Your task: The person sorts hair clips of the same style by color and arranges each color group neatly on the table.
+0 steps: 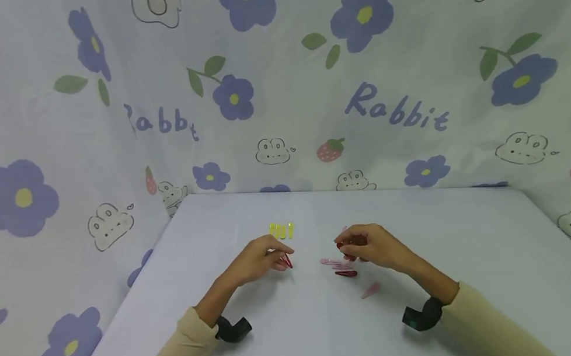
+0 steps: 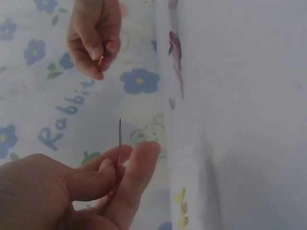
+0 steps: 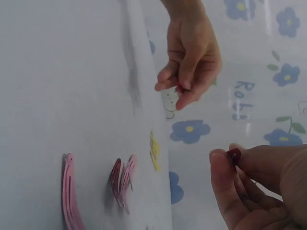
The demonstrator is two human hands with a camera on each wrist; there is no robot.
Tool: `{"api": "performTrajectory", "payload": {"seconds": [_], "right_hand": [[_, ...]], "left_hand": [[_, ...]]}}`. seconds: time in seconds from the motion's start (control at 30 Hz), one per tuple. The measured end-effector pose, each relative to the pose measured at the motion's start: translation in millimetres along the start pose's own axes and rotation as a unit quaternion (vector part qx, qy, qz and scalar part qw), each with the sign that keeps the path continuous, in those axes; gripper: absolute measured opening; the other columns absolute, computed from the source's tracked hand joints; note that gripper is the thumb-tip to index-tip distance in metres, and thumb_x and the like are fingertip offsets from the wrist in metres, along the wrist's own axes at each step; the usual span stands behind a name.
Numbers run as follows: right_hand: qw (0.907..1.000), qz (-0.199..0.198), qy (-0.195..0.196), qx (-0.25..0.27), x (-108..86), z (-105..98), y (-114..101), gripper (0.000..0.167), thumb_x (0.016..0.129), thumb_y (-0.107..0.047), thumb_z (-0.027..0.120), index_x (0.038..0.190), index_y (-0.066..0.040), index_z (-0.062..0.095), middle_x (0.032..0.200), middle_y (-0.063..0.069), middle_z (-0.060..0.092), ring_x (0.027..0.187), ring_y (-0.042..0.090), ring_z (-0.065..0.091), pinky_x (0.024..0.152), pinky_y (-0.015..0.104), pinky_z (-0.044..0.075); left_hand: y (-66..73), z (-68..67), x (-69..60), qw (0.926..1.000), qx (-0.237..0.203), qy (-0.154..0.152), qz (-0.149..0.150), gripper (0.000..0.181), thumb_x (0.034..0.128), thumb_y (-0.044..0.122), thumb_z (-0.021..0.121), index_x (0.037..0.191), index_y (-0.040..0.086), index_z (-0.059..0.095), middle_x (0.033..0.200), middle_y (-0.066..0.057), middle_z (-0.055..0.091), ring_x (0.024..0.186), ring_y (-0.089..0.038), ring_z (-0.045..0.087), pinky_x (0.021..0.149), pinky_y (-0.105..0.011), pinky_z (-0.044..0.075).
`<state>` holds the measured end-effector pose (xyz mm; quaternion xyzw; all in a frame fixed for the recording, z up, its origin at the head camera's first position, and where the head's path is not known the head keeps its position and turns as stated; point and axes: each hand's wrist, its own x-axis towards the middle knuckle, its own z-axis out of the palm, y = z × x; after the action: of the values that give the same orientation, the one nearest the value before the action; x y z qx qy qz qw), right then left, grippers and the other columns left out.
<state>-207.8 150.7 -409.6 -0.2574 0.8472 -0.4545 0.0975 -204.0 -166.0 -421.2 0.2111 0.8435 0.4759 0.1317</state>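
My left hand (image 1: 262,258) pinches a red snap hair clip (image 1: 287,261) between thumb and fingers above the table. In the left wrist view that clip (image 2: 120,136) stands edge-on, pointing away from the hand. A short way to the right, my right hand (image 1: 375,244) pinches another red hair clip (image 3: 234,154), mostly covered by the fingertips. Below the right hand lie several pink hair clips (image 1: 333,263) with a dark red hair clip (image 1: 346,274) beside them. One pink clip (image 1: 370,290) lies apart, nearer the person.
Several yellow hair clips (image 1: 281,231) lie in a row beyond the left hand. The white table (image 1: 293,341) meets a printed curtain (image 1: 285,84) at its back and sides. Dark wrist cameras (image 1: 235,329) sit at both cuffs.
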Motion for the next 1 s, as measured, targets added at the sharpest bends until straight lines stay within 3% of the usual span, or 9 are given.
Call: {"api": "performTrajectory", "payload": {"seconds": [0.13, 0.23, 0.37, 0.6, 0.83, 1.0], "right_hand": [[0.9993, 0.023, 0.007, 0.030, 15.0, 0, -3, 0.026, 0.094, -0.028, 0.071, 0.116, -0.016, 0.072, 0.097, 0.003, 0.074, 0.085, 0.022, 0.070, 0.076, 0.050, 0.057], [0.9988, 0.022, 0.014, 0.041, 24.6, 3, -5, 0.028, 0.093, -0.028, 0.072, 0.118, -0.016, 0.072, 0.097, 0.001, 0.074, 0.087, 0.017, 0.071, 0.084, 0.046, 0.056], [0.9978, 0.026, 0.014, 0.060, 36.4, 12, -7, 0.030, 0.092, -0.024, 0.073, 0.120, -0.015, 0.071, 0.102, 0.003, 0.072, 0.091, 0.016, 0.071, 0.091, 0.039, 0.054], [0.9969, 0.024, 0.021, 0.072, 55.9, 38, -8, 0.026, 0.092, -0.015, 0.072, 0.117, -0.012, 0.070, 0.101, 0.008, 0.065, 0.089, 0.016, 0.072, 0.083, 0.036, 0.058], [0.9949, 0.000, 0.063, 0.079, 74.6, 64, -16, 0.018, 0.091, -0.006, 0.072, 0.108, -0.008, 0.070, 0.097, 0.009, 0.068, 0.082, 0.017, 0.072, 0.074, 0.035, 0.060], [0.9943, 0.017, 0.094, 0.048, 90.1, 82, -18, 0.010, 0.092, -0.010, 0.071, 0.101, -0.010, 0.070, 0.092, 0.003, 0.071, 0.078, 0.016, 0.068, 0.068, 0.030, 0.059]], "left_hand": [[-2.6, -7.3, -1.6, 0.9994, 0.016, -0.002, -0.031, 0.026, 0.0991, -0.003, 0.054, 0.121, -0.005, 0.067, 0.113, -0.017, 0.055, 0.086, -0.016, 0.072, 0.079, -0.033, 0.059], [-3.2, -11.5, -1.7, 0.9981, 0.035, 0.002, -0.051, 0.026, 0.0982, -0.002, 0.055, 0.121, -0.002, 0.069, 0.116, -0.015, 0.056, 0.083, -0.012, 0.070, 0.079, -0.034, 0.057], [-6.2, -16.7, -0.9, 0.9972, 0.044, 0.020, -0.057, 0.027, 0.0962, -0.003, 0.057, 0.119, 0.000, 0.071, 0.114, -0.015, 0.058, 0.080, -0.012, 0.068, 0.075, -0.030, 0.058], [-14.9, -24.9, 0.8, 0.9942, 0.056, 0.064, -0.065, 0.024, 0.0941, 0.004, 0.063, 0.117, 0.005, 0.071, 0.103, -0.008, 0.064, 0.077, -0.015, 0.065, 0.071, -0.031, 0.054], [-27.6, -28.3, 6.2, 0.9898, 0.037, 0.116, -0.074, 0.022, 0.0938, 0.014, 0.069, 0.115, 0.009, 0.071, 0.105, -0.005, 0.069, 0.084, -0.016, 0.067, 0.073, -0.032, 0.051], [-38.6, -30.9, 9.2, 0.9855, 0.080, 0.137, -0.059, 0.019, 0.0926, 0.014, 0.071, 0.111, 0.012, 0.075, 0.105, -0.004, 0.073, 0.085, -0.014, 0.066, 0.071, -0.029, 0.051]]}}
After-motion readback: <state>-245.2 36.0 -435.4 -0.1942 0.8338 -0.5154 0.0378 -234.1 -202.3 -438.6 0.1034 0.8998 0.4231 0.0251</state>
